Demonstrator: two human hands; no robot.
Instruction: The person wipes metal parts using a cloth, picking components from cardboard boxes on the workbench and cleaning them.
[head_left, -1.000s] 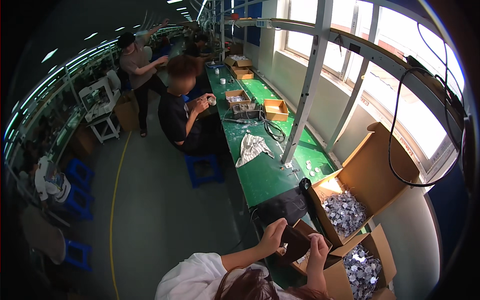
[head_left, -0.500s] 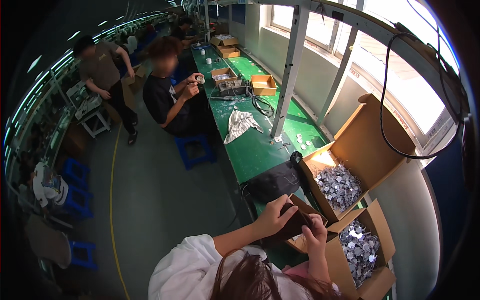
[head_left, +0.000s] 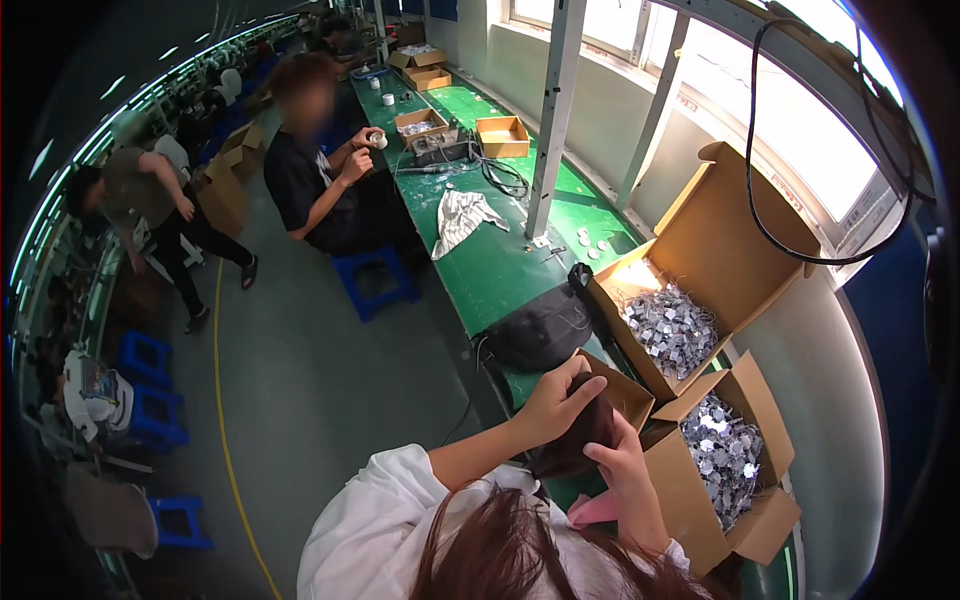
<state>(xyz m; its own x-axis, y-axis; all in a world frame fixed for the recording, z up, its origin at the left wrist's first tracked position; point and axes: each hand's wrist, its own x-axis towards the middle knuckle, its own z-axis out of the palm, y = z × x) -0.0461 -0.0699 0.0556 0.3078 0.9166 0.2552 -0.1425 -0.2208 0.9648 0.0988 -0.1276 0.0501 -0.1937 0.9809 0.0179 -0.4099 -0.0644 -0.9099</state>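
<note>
Left hand (head_left: 550,407) and right hand (head_left: 627,472) grip a dark brown piece (head_left: 581,440), cardboard box (head_left: 678,492) heaped with angular silvery parts (head_left: 722,458), crumpled striped cloth (head_left: 463,220)

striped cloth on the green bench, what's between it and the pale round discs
In the head view, the foot of the grey post stands between the striped cloth and the pale discs.

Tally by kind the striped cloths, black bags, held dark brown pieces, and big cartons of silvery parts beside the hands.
Big cartons of silvery parts: 2
Held dark brown piece: 1
Black bag: 1
Striped cloth: 1
Total: 5
</note>
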